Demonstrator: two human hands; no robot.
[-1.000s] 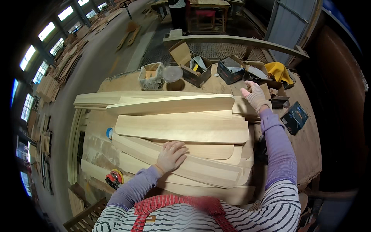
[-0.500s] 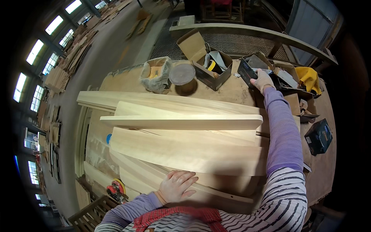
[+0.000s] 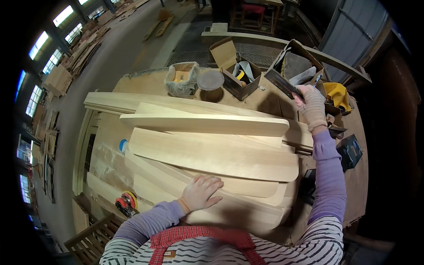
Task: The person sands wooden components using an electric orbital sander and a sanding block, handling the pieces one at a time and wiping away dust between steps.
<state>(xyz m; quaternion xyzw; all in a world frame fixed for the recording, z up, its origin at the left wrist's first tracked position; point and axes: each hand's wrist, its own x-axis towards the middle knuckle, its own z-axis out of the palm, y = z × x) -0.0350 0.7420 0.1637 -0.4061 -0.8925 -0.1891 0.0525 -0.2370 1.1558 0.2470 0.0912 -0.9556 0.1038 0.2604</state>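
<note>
My right hand [image 3: 312, 108], in a pale ribbed glove, is closed on the near edge of an open dark cardboard box [image 3: 279, 82]. The box is tilted and looks raised off the table; grey sheets and a pale packet show inside it. My bare left hand [image 3: 202, 192] lies flat, fingers a little apart, on a stack of pale wooden boards [image 3: 214, 154]. These boards are long and slightly curved, some with rounded ends. One narrow board [image 3: 203, 124] rests across the others, beyond my left hand.
Along the table's far side stand a plastic-wrapped container [image 3: 182, 81], a round-topped can [image 3: 210, 81] and another open box [image 3: 238, 90]. Yellow cloth [image 3: 338, 95] and a dark closed box [image 3: 350, 152] sit at right. A red sander [image 3: 126, 203] lies at left, near a slatted wooden piece [image 3: 93, 242].
My right hand has pulled the open box up and tipped it, its far side now higher. My left hand stays on the boards. The whole view has shifted slightly.
</note>
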